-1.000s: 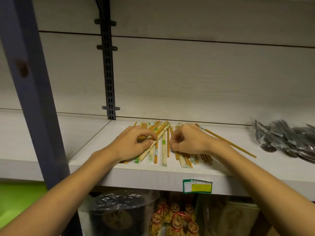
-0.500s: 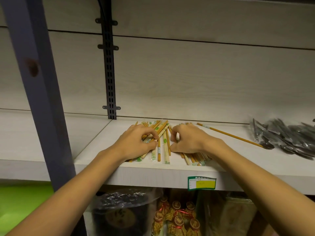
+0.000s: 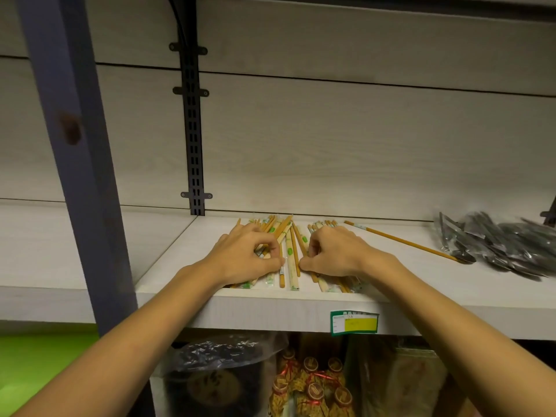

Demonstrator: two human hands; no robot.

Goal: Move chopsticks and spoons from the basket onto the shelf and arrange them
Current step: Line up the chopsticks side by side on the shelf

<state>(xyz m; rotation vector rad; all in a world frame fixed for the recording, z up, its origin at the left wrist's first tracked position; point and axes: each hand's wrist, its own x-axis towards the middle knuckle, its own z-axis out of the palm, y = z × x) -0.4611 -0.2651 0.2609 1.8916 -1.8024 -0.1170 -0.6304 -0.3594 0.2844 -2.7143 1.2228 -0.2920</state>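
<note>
Shelf (image 3: pixel 400 284) — chopsticks (image 3: pixel 290 251) under both hands | spoons (image 3: pixel 508 248) right

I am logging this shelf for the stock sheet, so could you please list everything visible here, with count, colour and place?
Chopsticks: a pile, tan in clear wrappers with green marks, shelf middle, under both hands.
Stray chopstick: one, tan, lying slantwise right of the pile.
Spoons: a heap, dark, in clear wrappers, shelf right.
Shelf: one, pale wood grain.
Price label: one, green and yellow, shelf front edge.
Upright post: one, blue-grey, left.
Slotted rail: one, black, back wall.
Packaged goods: several, brown-gold, below.
Left hand: pinches chopsticks.
Right hand: pinches chopsticks.
</note>
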